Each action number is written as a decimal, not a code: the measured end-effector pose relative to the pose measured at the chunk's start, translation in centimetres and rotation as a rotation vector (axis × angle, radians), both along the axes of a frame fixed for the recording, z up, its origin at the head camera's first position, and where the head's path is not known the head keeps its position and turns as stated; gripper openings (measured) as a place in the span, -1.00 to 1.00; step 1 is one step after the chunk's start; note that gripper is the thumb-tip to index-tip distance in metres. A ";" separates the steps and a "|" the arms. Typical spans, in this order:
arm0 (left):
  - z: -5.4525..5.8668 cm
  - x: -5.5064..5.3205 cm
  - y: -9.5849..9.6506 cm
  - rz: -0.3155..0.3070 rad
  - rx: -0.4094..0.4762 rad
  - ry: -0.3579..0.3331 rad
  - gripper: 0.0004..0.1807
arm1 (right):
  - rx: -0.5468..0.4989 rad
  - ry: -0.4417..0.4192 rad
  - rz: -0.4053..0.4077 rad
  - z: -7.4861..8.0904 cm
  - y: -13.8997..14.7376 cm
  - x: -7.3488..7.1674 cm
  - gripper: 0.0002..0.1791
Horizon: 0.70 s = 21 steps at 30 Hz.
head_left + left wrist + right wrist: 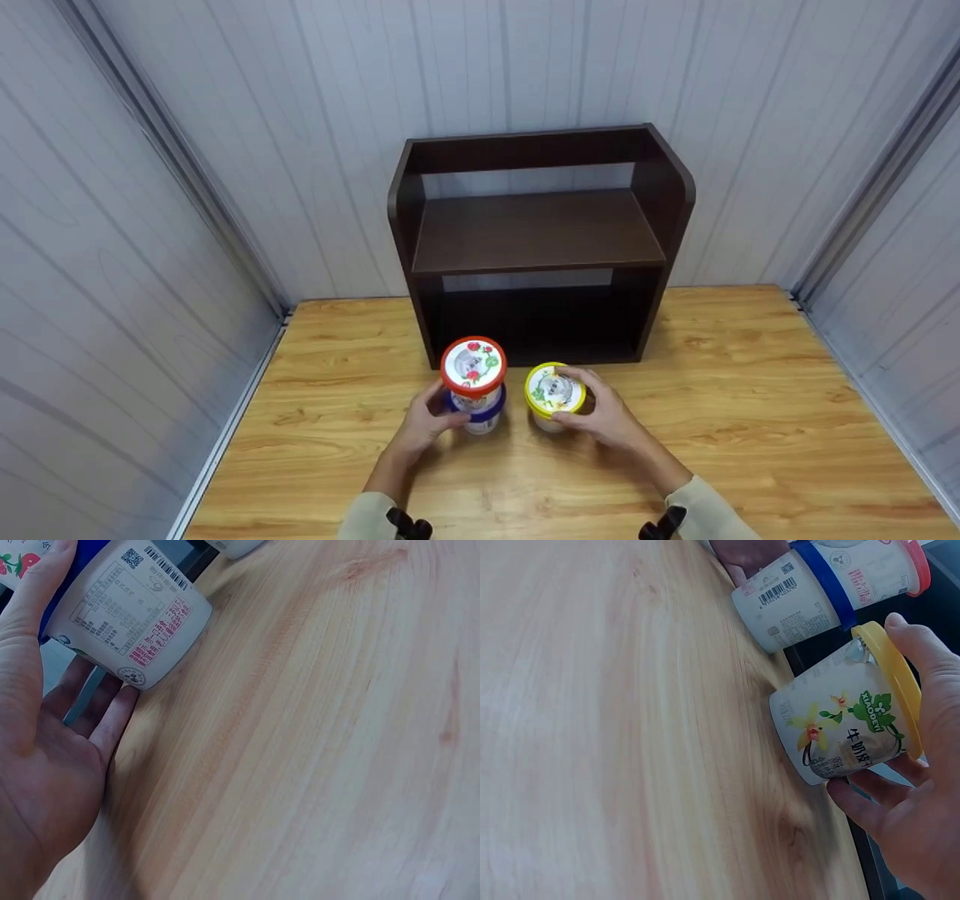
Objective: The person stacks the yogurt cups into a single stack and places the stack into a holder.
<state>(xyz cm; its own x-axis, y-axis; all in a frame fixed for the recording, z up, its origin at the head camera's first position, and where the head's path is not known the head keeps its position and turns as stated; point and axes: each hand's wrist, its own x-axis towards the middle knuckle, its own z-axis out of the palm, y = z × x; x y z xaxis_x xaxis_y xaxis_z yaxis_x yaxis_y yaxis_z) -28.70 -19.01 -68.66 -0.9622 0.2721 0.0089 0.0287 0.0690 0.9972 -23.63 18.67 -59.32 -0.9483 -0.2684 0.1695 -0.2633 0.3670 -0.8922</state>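
A person's left hand (424,426) curled around a white round tub with a blue lid (484,426), the thumb at the lid's rim and the fingers spread around the far side. Stacked directly on that tub, just above the hand, sat a white round tub with a red lid (474,365), its top printed with red fruit and green leaves.

The right hand (611,416) grasped a white round tub with a yellow lid (551,390) — thumb on the near edge, fingers around the far side. A yellow flower and green leaves decorated its wall. This tub was upright between the two hands, near the stack but apart from it.

Below both hands spread a light wood-grain tabletop (337,390). Just beyond them stood a dark brown two-level shelf unit (536,232), backed by a pale grey panelled wall (345,112). Behind the hands, beige sleeves (709,511) covered the forearms — black fittings (409,523) showed beside the cuffs.
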 end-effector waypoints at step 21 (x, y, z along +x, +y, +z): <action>0.0 0.0 -0.1 -0.019 -0.003 0.004 0.09 | 0.003 -0.015 -0.011 0.0 0.1 0.1 -0.22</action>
<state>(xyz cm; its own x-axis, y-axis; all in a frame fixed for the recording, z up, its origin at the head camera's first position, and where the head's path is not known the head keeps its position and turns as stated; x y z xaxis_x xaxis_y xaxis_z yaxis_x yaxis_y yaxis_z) -28.73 -19.07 -68.67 -0.9570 0.2899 0.0123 0.0344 0.0711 0.9969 -23.52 18.76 -59.35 -0.9537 -0.2581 0.1547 -0.2461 0.3730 -0.8946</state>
